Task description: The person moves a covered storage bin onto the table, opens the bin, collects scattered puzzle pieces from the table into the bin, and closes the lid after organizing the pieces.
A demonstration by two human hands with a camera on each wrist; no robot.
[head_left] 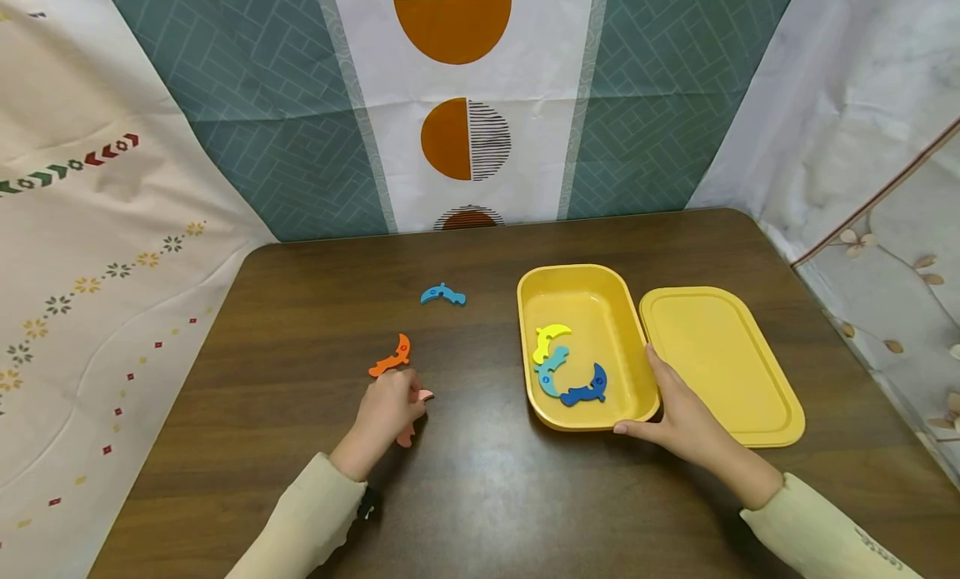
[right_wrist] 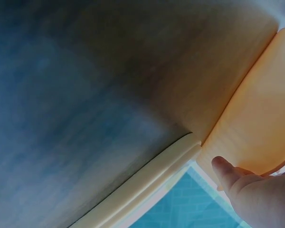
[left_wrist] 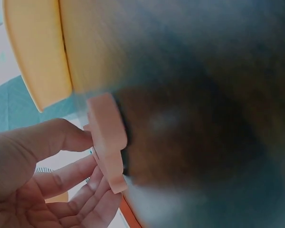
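My left hand [head_left: 386, 408] pinches a pink crescent-shaped toy piece [left_wrist: 107, 128] between thumb and fingers, low over the table. From above the hand covers most of that piece. Just beyond the knuckles lies an orange piece [head_left: 392, 356] of similar shape. My right hand [head_left: 682, 416] grips the near right corner of a yellow box [head_left: 581, 272], its thumb on the near side and its fingers along the right side. Inside the box are a bright yellow piece [head_left: 551, 341], a teal piece [head_left: 550, 374] and a dark blue piece [head_left: 587, 387].
A light blue piece [head_left: 443, 294] rests farther back on the brown wooden table [head_left: 480, 496]. The flat yellow lid [head_left: 720, 354] lies right of the box, close against it. Patterned cloths hang behind the table [head_left: 465, 137] and along both sides.
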